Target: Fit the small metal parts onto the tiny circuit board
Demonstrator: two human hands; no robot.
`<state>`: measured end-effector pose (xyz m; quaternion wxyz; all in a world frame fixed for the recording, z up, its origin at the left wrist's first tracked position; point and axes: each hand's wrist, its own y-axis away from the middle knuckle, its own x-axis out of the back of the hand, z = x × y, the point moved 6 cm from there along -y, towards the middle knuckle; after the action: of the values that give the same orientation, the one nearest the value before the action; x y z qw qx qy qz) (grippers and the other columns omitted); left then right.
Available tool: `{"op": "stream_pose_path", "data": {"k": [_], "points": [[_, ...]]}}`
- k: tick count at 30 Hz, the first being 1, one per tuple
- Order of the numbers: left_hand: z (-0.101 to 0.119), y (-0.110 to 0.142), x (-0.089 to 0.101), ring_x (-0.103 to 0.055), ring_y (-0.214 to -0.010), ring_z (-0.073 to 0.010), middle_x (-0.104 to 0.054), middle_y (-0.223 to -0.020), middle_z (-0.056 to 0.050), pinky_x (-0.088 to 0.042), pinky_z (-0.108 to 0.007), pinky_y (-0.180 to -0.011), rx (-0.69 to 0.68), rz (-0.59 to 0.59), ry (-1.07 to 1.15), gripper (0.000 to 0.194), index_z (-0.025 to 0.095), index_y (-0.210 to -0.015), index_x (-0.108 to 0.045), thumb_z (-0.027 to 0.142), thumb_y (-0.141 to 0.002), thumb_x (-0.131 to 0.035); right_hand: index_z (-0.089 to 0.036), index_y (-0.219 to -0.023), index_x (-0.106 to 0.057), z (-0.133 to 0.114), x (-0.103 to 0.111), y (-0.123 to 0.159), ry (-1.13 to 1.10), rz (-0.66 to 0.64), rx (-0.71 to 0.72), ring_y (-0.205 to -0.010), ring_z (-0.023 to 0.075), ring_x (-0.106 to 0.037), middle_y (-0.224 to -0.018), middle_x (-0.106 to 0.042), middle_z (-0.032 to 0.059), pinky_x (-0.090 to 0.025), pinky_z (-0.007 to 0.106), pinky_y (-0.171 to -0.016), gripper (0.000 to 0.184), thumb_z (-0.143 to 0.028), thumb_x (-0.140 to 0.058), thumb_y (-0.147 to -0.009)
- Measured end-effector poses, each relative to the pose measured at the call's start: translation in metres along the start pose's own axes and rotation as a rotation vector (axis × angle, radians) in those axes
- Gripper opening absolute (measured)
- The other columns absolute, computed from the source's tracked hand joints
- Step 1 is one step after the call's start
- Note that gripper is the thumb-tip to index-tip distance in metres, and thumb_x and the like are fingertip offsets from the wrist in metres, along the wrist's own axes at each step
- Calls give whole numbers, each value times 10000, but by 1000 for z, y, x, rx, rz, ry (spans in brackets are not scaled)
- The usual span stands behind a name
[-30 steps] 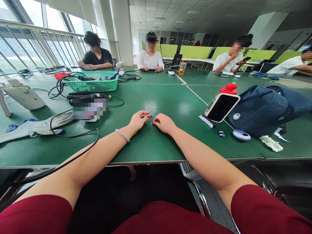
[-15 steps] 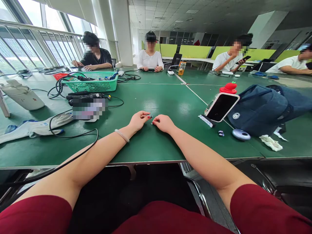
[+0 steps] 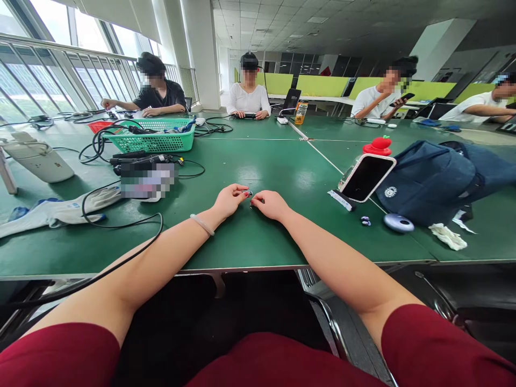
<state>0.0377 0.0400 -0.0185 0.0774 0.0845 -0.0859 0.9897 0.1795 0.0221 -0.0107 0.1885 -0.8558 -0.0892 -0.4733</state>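
Over the green table [image 3: 242, 242], my left hand [image 3: 230, 200] pinches a small shiny metallic piece [image 3: 250, 193] between thumb and fingers. Its exact kind is too small to tell. Just to the right, my right hand [image 3: 271, 205] is closed, its thumb and index fingertips together close to the metallic piece. Something tiny and dark shows at those fingertips, too small to name. The two hands are near each other but apart.
On the left lie work gloves [image 3: 60, 210], a black cable [image 3: 133, 221], a green basket [image 3: 153, 142] and a whitish bottle [image 3: 38, 156]. To the right are a propped phone [image 3: 367, 177], a purple round case [image 3: 398, 222] and a navy backpack [image 3: 427, 180]. Several people sit across the table.
My hands stay almost in place; only the right fingertips shift slightly. The person at the far left has stretched an arm outward to the left.
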Motion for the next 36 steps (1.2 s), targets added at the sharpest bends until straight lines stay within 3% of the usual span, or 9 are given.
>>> {"op": "stream_pose_path", "data": {"k": [3, 6, 11, 18, 21, 24, 27, 36], "points": [[0, 0, -1, -642, -792, -159, -698, -791, -47, -469, -329, -845, -1, -14, -23, 253, 145, -977, -645, 236, -746, -692, -196, -796, -694, -2, 0, 2, 1, -59, 46, -711, 121, -528, -782, -654, 3, -354, 235, -640, 165, -344, -628, -829], [1, 1, -1, -639, -791, -162, -699, -810, -56, -464, -324, -833, -6, -20, -73, 248, 143, -984, -645, 240, -758, -679, -197, -795, -687, -1, 3, 4, 12, -89, 71, -728, 114, -529, -796, -651, -6, -363, 227, -661, 57, -224, -638, -803], [0, 1, -1, -617, -751, -156, -700, -822, -52, -456, -310, -769, -16, -21, -157, 262, 159, -987, -654, 277, -756, -681, -193, -881, -679, 8, 9, 3, 71, -47, 14, -761, 128, -551, -841, -662, 8, -393, 244, -703, 94, -164, -610, -824], [2, 3, -1, -626, -747, -176, -697, -776, -32, -453, -328, -791, -19, -46, -219, 304, 184, -955, -676, 302, -683, -746, -198, -781, -670, 12, 8, 1, 173, -29, -45, -809, 164, -565, -898, -650, 44, -403, 272, -702, 104, -187, -592, -849], [4, 4, -1, -627, -729, -184, -695, -768, -30, -453, -342, -806, -14, -42, -235, 319, 185, -929, -682, 302, -647, -775, -193, -778, -666, 14, 13, 1, 167, 35, -77, -788, 168, -562, -896, -640, 53, -399, 282, -690, 118, -173, -579, -855], [2, 3, -1, -626, -714, -179, -692, -751, -27, -454, -346, -811, -12, -38, -226, 319, 183, -900, -681, 294, -622, -791, -186, -784, -663, 14, 25, 3, 81, 187, -103, -781, 165, -560, -884, -637, 52, -401, 288, -697, 146, -161, -547, -868], [-1, 2, -3, -633, -720, -179, -698, -744, -26, -463, -340, -794, -16, -67, -212, 327, 187, -895, -676, 317, -618, -789, -186, -780, -654, 5, 31, 6, -27, 272, -38, -792, 159, -560, -847, -634, 35, -407, 280, -722, 144, -159, -542, -867], [2, 4, -5, -644, -742, -177, -712, -765, -27, -469, -332, -795, -26, -90, -202, 327, 189, -869, -666, 334, -603, -787, -188, -798, -651, -10, 18, 5, -7, 182, 60, -839, 165, -562, -871, -636, 37, -410, 275, -753, 141, -154, -539, -875]]}}
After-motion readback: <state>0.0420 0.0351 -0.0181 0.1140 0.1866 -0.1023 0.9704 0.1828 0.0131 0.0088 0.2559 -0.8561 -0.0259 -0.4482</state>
